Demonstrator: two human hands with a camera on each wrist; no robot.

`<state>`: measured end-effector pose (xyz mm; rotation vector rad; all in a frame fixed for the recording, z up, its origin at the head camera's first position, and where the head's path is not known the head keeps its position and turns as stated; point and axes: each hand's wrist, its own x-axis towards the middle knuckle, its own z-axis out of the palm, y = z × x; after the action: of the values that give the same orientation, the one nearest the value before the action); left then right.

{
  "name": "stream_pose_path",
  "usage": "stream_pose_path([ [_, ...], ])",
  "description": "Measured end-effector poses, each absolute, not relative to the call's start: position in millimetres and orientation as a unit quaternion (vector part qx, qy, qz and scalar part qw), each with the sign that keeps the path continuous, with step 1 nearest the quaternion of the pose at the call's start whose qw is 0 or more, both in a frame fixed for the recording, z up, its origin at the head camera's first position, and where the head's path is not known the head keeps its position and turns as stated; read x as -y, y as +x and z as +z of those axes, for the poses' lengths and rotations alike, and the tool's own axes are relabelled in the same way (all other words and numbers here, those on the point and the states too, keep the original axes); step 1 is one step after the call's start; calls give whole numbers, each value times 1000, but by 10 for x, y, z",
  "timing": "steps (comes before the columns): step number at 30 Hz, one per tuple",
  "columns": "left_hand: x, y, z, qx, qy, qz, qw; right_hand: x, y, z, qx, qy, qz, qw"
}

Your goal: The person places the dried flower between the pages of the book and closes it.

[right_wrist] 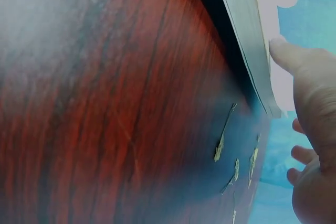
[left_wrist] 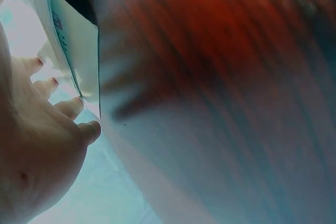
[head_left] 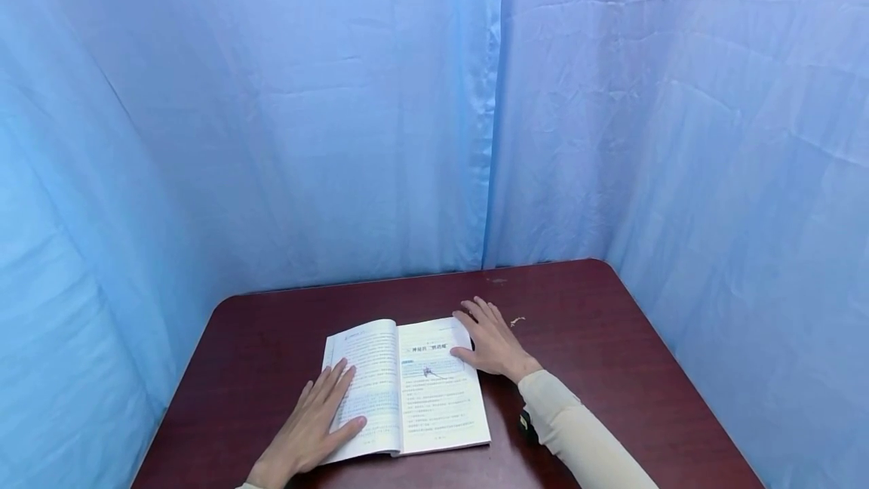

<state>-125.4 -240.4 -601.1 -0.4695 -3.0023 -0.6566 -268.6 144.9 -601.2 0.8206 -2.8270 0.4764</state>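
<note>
A thick book (head_left: 376,406) lies spread on the table, with printed text on both pages and a small drawing on the right-hand one. My left hand (head_left: 305,417) rests on the outer part of the left page, fingers extended and thumb apart. At the upper right corner of the book is my right hand (head_left: 494,342), its thumb at the page's edge and its fingers reaching past the corner. The left wrist view shows the fingertips along the book's cover edge (left_wrist: 86,51). In the right wrist view, the thumb touches the book (right_wrist: 249,40) near its side.
The dark red wooden table (head_left: 597,368) has rounded far corners. Pale yellowish marks or bits (right_wrist: 220,145) show on it beyond my right hand. Blue curtains (head_left: 305,134) hang behind the table and on both sides. A small black object (head_left: 527,426) sits under the right sleeve.
</note>
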Motion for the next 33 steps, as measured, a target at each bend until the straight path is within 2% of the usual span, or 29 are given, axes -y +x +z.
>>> stream_pose_path([
  [7, 2404, -1262, -6017, 966, -149, -211, 12, -1412, -2717, -6014, 917, 295, 221, 154],
  [13, 2400, -1265, -6021, 964, -153, -215, 20, -1400, -2714, -5965, 915, 270, 257, 157],
  [19, 2404, -1264, -6023, 965, -153, -214, 20, -1407, -2687, -5961, 910, 250, 302, 139],
  [29, 2404, -1260, -6035, 963, -157, -216, 31, -1472, -2521, -5935, 913, 196, 353, 55],
  [33, 2395, -1267, -6039, 964, -155, -216, 28, -1522, -2418, -5919, 913, 202, 353, 41],
])
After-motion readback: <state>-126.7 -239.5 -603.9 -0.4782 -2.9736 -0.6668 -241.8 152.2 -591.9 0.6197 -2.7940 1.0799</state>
